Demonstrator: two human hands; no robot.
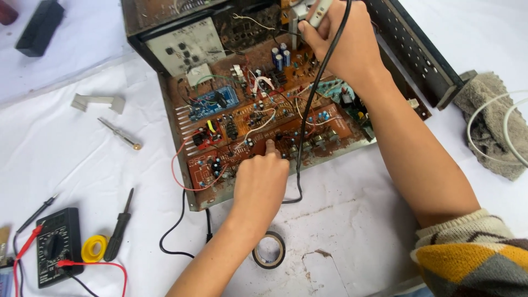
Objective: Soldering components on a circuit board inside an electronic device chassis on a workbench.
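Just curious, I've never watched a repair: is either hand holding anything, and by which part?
The right hand grips a pale corded tool by its handle. The left hand holds nothing; a fingertip touches the circuit board.

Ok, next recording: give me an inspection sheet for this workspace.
Surface: white sheet, stained and torn near the front edge.
Job's things: opened rusty chassis with brown circuit boards; soldering tool.
Clutter: multimeter, black screwdriver, small screwdriver, black tape roll, yellow tape roll, metal bracket, grey rag, black block.
Grippers: left hand presses a fingertip on the front board; right hand grips the soldering tool above the boards.
Cables: black cord from the tool across the boards; red and black meter leads; white cable on the rag.
Surroundings: nothing seen.
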